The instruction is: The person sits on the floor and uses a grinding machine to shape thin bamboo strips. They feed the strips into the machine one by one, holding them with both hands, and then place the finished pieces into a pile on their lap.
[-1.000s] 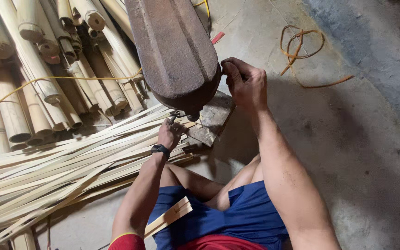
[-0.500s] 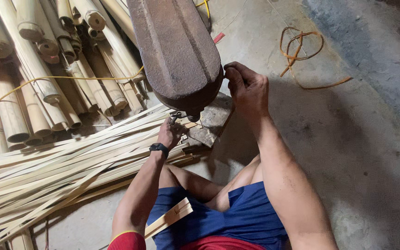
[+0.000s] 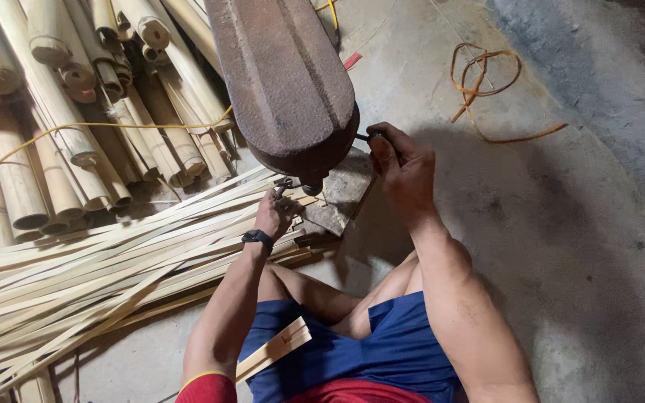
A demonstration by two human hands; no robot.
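Note:
A big rusty brown machine housing [image 3: 285, 82] hangs over the floor in front of me. My right hand [image 3: 401, 168] is closed around a dark handle [image 3: 367, 137] sticking out of its right side. My left hand [image 3: 276, 213], with a black watch on the wrist, reaches under the housing and pinches a thin bamboo strip [image 3: 300, 200] by a small metal fitting. A grey metal plate [image 3: 345, 190] lies beneath the housing. A short split bamboo piece [image 3: 274, 349] rests on my blue shorts.
A heap of long flat bamboo strips [image 3: 91, 276] spreads over the floor at the left. Behind it lie several round bamboo poles [image 3: 61, 119] with a yellow cord across them. An orange cord [image 3: 487, 82] is looped on the concrete floor at the upper right.
My right hand has shifted slightly down and right on the handle. My left hand stays under the housing with the strip.

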